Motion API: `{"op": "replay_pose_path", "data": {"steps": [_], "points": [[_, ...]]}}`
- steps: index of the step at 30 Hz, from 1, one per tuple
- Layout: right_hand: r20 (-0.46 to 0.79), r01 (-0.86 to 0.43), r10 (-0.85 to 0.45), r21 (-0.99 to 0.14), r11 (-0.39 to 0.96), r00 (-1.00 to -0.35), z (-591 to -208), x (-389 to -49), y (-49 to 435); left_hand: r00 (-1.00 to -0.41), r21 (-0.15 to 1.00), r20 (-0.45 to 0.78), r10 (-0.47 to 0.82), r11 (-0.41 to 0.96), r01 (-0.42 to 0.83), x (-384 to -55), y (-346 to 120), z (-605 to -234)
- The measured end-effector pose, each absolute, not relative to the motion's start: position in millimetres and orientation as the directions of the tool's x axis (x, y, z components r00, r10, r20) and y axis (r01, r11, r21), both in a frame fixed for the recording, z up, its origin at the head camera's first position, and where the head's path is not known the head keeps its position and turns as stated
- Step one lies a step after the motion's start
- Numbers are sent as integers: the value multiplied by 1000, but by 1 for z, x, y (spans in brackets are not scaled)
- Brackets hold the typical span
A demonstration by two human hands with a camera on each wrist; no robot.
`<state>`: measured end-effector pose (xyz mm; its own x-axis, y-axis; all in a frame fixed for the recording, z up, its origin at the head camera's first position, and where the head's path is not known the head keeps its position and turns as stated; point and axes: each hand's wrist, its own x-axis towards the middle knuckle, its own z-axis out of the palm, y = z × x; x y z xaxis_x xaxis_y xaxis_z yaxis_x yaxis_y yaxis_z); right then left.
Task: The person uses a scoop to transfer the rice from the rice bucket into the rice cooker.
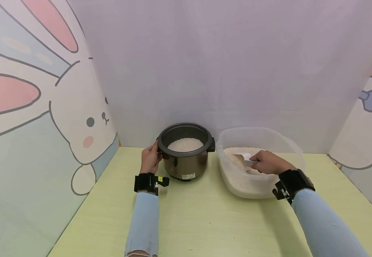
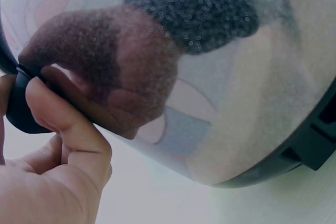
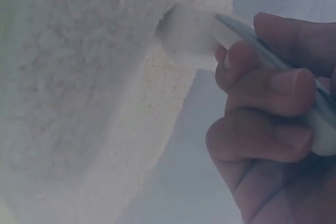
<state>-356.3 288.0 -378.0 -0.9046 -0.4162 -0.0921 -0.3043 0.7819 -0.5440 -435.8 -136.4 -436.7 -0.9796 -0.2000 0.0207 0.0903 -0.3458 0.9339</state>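
- Pale walls, with a cartoon rabbit (image 1: 76, 125) at left, enclose a yellow-green table (image 1: 186, 221).
- Pot (image 1: 186, 164): upright on the table, left of the tub (image 1: 256, 135) and apart from it; white rice (image 1: 186, 144) inside.
- Left hand (image 1: 149, 159): thumb and fingers pinch the pot's black side handle (image 2: 23, 106).
- Right hand (image 1: 267, 162): over the tub, fingers curled round the handle of a scoop (image 1: 248, 162).
- Scoop: inside the clear tub, at the rice there.

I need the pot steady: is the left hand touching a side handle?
Touching: the left wrist view shows the left hand gripping the black handle, fingers against its edge.
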Motion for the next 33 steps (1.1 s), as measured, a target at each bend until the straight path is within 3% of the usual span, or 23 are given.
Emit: {"op": "replay_pose_path", "data": {"steps": [23,33], "points": [[-110,-195,-423,-766,613,-899,-377,-358,293,-983,932,18,-181,-353,82,-439,-138,-437],[-69,-208,-479,-840,501,-875,-379,-361,294,-984,928,1,-177,-366,67,-441,-139,-439]]}}
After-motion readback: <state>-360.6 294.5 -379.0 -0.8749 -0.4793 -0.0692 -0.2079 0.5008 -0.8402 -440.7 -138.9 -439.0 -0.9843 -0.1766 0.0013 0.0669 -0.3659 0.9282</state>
